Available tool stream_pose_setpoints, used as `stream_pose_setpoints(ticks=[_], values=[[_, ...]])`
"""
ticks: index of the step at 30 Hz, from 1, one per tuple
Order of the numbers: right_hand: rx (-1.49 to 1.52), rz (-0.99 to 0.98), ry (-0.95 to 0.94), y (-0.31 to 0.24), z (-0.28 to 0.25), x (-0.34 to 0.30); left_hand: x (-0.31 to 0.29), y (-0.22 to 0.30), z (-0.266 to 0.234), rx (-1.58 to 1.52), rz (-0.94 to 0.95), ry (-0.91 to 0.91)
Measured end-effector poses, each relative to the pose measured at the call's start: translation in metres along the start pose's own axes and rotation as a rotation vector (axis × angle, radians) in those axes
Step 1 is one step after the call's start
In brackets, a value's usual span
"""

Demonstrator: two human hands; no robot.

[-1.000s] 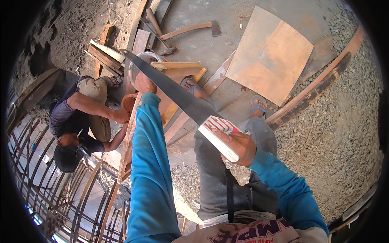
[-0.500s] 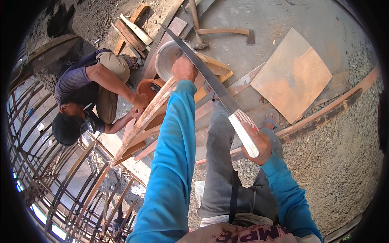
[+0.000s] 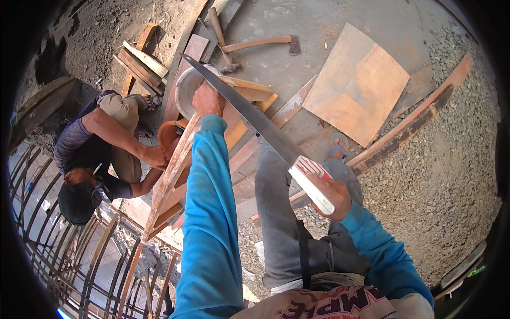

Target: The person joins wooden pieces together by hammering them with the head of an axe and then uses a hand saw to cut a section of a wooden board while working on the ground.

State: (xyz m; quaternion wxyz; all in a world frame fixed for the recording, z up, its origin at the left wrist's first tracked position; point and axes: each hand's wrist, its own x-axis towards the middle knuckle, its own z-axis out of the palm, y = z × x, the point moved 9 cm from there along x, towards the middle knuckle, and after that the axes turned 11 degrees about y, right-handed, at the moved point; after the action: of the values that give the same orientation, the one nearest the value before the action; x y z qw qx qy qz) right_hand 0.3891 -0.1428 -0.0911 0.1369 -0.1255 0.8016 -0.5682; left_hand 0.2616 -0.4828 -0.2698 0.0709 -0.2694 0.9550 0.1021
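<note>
My right hand (image 3: 336, 195) is wrapped round the white handle of a handsaw (image 3: 249, 118). Its long dark blade slants up and to the left, passing close beside my left hand (image 3: 208, 101). That hand is closed over the upper end of a long wooden plank (image 3: 169, 183), which leans down toward the lower left. Just beyond my knuckles stands a pale round bucket (image 3: 187, 91). An orange-brown tub (image 3: 168, 133) sits behind the plank, partly hidden. Whether the saw's teeth touch any wood I cannot tell.
A co-worker (image 3: 101, 143) crouches at the left, hands near the plank. An axe (image 3: 265, 43), a hammer (image 3: 219, 32) and scrap wood (image 3: 143, 61) lie on the ground ahead. A plywood sheet (image 3: 361, 85) is at the right, gravel (image 3: 425, 196) beyond. Steel bars (image 3: 58, 239) fill the lower left.
The whole scene has shifted left in view as my head turned, and the co-worker sits lower in the picture. Both hands keep their holds on plank and saw.
</note>
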Motion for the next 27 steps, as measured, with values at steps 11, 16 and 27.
stream_pose_setpoints(ticks=[11,16,27], values=[[0.128,0.045,0.096,0.028,0.061,0.087,0.008,0.005,0.005,0.007,0.084,-0.057],[0.014,-0.004,0.032,-0.004,-0.014,-0.006,-0.004,0.007,0.005,0.036,0.126,0.051],[0.099,0.085,-0.008,0.028,0.025,0.022,0.006,0.007,0.001,-0.008,0.118,-0.014]])
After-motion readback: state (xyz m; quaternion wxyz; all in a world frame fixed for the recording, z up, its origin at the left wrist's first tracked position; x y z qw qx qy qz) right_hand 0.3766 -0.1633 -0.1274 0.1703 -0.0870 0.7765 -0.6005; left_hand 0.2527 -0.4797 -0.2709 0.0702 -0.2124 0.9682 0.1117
